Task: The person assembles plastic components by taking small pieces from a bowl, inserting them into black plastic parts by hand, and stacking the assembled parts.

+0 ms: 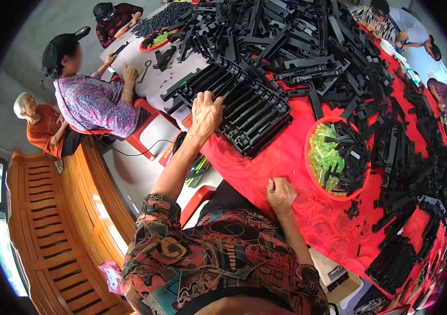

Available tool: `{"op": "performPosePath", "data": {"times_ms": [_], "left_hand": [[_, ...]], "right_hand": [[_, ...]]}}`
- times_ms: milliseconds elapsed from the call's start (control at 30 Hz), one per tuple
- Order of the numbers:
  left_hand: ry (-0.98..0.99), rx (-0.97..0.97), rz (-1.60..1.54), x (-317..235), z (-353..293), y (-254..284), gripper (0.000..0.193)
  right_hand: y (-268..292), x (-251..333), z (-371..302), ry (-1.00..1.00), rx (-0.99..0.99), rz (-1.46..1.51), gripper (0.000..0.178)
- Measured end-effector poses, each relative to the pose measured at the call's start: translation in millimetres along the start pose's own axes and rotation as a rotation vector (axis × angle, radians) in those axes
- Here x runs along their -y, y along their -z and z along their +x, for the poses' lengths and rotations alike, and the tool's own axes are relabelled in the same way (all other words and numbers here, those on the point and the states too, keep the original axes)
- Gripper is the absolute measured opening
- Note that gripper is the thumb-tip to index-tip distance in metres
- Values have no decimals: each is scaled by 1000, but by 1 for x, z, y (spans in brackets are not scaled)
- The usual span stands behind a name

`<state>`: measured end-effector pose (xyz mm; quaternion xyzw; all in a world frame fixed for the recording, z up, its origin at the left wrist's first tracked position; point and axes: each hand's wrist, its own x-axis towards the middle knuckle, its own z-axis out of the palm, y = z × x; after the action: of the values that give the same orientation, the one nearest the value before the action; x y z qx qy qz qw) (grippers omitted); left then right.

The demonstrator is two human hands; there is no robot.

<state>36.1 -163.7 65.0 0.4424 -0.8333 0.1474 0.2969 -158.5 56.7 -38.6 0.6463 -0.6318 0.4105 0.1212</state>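
My left hand (208,113) is closed, its curled fingers at the left edge of a neat row of long black plastic parts (250,121) lying side by side. What its fingers hold, if anything, is hidden behind the knuckles. Closer to me, my right hand (281,193) rests as a loose fist on the red tablecloth (244,176); whatever might be inside it does not show. To the right of that fist stands a round red basket (311,178) with yellow-green clear pieces (324,149) and small black pieces (350,155) in it.
A large heap of black plastic parts (307,47) covers the table's far side. More black strips (391,262) lie at the right. A person in a patterned shirt (95,105) works at the left, near scissors (144,71). Other people sit around; a wooden bench (50,220) stands left.
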Motion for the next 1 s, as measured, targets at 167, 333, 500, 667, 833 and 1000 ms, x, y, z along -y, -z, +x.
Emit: {"op": "performPosePath", "data": {"times_ms": [167,333,500,667,833,1000], "left_hand": [[-30,-25,11,-1,6,-3,23],[-71,-40,23,4,10,-4,19],[-93,-57,-16,4,15,-6,19],[-83,-85,-40,1,16,-8,18],[-5,-80,-40,4,17,-15,16],[11,-73,-11,1,17,-14,16]], "right_hand": [[2,0,1,-11,9,-21,18],[3,1,2,-20,19,-11,17],[3,1,2,-18,19,11,16],[0,0,1,-18,14,21,16],[2,2,1,-10,16,-1,17],[2,-1,-1,-7,7,25,16]]}}
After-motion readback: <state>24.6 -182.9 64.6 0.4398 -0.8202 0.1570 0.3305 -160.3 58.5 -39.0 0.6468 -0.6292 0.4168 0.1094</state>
